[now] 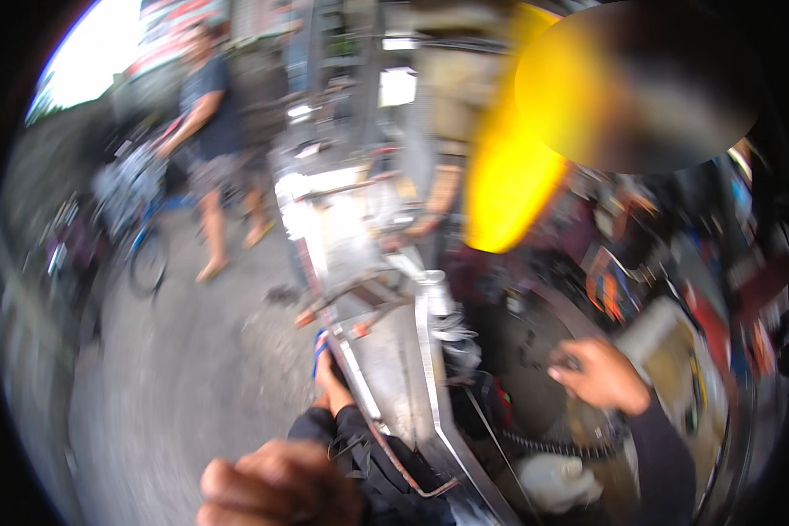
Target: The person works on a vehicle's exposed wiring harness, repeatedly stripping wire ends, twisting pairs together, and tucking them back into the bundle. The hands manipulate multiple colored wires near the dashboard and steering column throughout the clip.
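Note:
My left hand (276, 484) is at the lower edge, blurred, its fingers curled into a fist. Whatever it may hold is hidden. To the right, my right hand (601, 375) is closed in a pinch on a small dark piece, too small and smeared to name. Below that hand are a coiled black cord (561, 448) and a whitish plastic container (557, 482). Between my hands runs a metal frame (428, 368) with a grey sheet-metal panel (393, 351). My foot, in a blue-strapped sandal (318, 351), is beside the frame's left edge.
A person (206, 114) in a dark shirt stands at the far left beside a bicycle (147, 254) on grey pavement (184, 368). Something bright yellow (519, 175) hangs at the upper right. Mixed tools and parts (614, 285) crowd the right side.

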The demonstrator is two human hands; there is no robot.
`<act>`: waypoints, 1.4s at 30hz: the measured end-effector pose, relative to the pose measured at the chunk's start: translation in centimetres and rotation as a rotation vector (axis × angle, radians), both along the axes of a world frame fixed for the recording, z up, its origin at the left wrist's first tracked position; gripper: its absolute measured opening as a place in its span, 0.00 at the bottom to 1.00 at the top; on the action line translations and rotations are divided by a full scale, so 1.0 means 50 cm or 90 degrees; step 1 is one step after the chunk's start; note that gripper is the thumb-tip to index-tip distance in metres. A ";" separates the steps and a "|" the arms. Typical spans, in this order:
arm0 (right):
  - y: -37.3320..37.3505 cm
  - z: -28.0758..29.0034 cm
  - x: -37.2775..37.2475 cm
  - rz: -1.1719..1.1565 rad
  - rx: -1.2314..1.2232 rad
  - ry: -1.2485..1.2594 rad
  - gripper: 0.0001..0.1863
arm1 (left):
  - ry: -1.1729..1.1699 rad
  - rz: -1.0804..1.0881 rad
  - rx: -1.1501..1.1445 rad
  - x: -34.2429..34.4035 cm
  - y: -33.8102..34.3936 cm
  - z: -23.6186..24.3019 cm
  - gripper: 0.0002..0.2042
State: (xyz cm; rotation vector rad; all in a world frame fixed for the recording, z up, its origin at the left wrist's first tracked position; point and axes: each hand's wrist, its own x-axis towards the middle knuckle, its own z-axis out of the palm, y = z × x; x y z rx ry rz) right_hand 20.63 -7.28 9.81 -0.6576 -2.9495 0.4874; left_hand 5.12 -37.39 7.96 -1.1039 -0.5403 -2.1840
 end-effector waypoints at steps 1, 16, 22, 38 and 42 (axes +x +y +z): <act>-0.019 0.012 -0.012 -0.088 -0.086 -0.053 0.11 | -0.050 -0.060 -0.064 0.017 -0.018 0.020 0.16; -0.012 -0.015 -0.028 -0.075 -0.120 0.014 0.11 | -0.044 -0.370 -0.077 0.049 -0.048 0.070 0.11; 0.030 -0.031 -0.006 -0.110 -0.049 0.040 0.17 | 0.040 -0.506 -0.026 0.016 0.000 0.077 0.11; 0.170 0.148 0.172 -0.327 -0.285 0.449 0.06 | -0.382 -0.782 -0.804 -0.104 0.494 -0.139 0.10; 0.250 0.125 0.262 -0.498 -0.129 0.259 0.07 | -0.296 -0.673 -0.919 -0.064 0.682 -0.164 0.16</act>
